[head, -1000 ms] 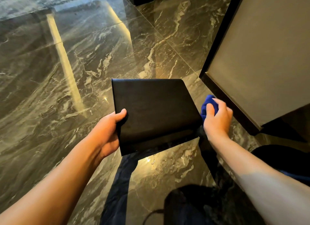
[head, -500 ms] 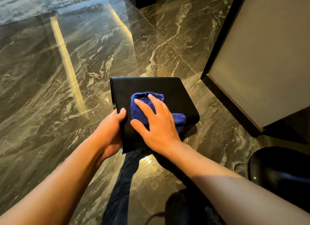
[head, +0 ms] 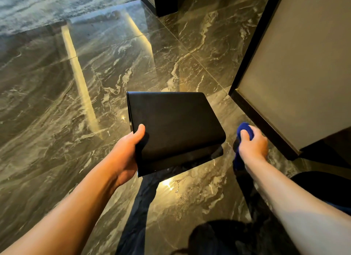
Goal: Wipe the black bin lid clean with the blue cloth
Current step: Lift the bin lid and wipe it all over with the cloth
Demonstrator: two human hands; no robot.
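Observation:
The black bin lid (head: 176,121) is a flat rectangular panel held above the floor, tilted slightly toward me. My left hand (head: 127,152) grips its near left edge, thumb on top. My right hand (head: 253,145) is off the lid, just past its right edge, and is closed around the bunched blue cloth (head: 245,130). A strip of the cloth hangs below my wrist. The lid's top surface is bare, with nothing on it.
Glossy dark marble floor (head: 85,102) lies all around, with bright light streaks. A tall grey panel with a black base (head: 296,74) stands at the right, close to my right hand. A dark cabinet corner (head: 163,2) is at the top. My dark trouser legs show below.
Half a second ago my right hand pressed the blue cloth on the lid's middle. It has since swept off to the right, clear of the lid. My left hand keeps its grip.

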